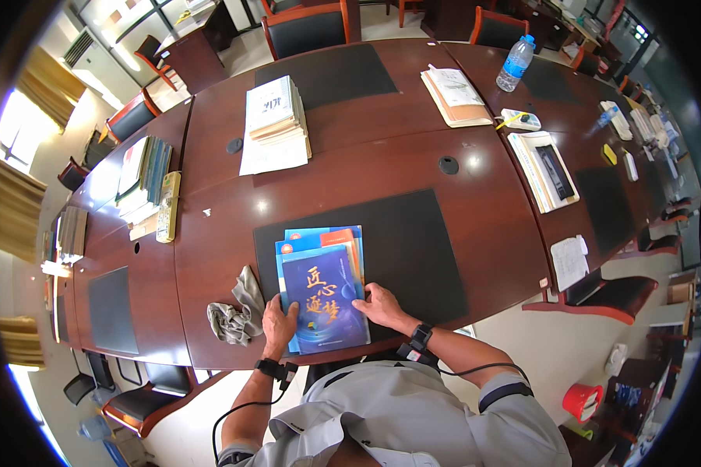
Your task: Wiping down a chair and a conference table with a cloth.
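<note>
Both hands hold the sides of a small stack of booklets at the table's near edge. My left hand (279, 327) is at its left side, thumb on the top cover. At the right side, my right hand (381, 306) rests its thumb on the cover's edge. The top booklet (327, 298) is dark blue with gold characters. Under it, light blue booklets (282, 248) and an orange-and-white one (344, 236) stick out at the top. A black desk pad (409, 251) lies beneath them. A crumpled grey cloth (233, 318) sits just left of my left hand.
On the brown wooden table (350, 169) stand a paper stack (274, 122), folders (146, 175), a yellow-cased power strip (168, 207), papers (455, 96), a water bottle (514, 64), a white power strip (520, 119) and papers with a black object (543, 169). Chairs (610, 295) surround it.
</note>
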`<state>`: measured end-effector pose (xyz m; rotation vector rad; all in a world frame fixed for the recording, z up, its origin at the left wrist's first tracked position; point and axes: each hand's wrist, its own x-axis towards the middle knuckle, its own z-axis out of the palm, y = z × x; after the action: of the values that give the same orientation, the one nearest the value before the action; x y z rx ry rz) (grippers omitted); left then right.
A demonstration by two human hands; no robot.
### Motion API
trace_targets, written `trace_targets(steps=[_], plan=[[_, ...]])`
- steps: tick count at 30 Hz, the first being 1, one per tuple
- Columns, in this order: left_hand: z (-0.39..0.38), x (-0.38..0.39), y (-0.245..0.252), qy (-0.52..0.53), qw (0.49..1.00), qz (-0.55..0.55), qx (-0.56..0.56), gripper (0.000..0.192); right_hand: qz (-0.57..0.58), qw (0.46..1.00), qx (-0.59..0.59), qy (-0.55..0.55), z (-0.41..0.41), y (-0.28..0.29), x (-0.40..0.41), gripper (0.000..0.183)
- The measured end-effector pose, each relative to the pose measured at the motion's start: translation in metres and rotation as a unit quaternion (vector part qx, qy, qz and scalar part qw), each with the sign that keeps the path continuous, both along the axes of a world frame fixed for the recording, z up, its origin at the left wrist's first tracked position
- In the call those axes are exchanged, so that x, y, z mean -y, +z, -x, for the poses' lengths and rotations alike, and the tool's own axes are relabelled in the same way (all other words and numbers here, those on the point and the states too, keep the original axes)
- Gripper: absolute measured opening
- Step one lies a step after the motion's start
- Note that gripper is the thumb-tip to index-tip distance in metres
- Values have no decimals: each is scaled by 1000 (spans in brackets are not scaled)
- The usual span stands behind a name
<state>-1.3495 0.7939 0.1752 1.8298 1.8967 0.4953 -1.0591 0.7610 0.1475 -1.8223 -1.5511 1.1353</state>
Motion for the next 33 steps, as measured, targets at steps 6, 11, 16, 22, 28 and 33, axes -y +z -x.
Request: trace_targets(steps=[6,11,16,22,28,33], plan=[[-29,-13,5,75,993,33,-86,50,13,992,-100,74,-19,-3,-9,51],[-45,-20,13,63,986,102,-115,52,-13,989,-88,117,-36,-5,-2,50],[-68,-20,15,67,986,129,-75,54,33,993,-79,79,-64,-3,-2,50],[-83,-10,18,57,980,174,-71,53,42,986,-120,106,-89,-4,-2,49],[-95,4,13,63,990,32,-120,63,69,983,-142,93,-87,-11,5,40],[-105,-10,29,95,985,84,-117,64,92,988,-90,89,-80,-1,4,34]])
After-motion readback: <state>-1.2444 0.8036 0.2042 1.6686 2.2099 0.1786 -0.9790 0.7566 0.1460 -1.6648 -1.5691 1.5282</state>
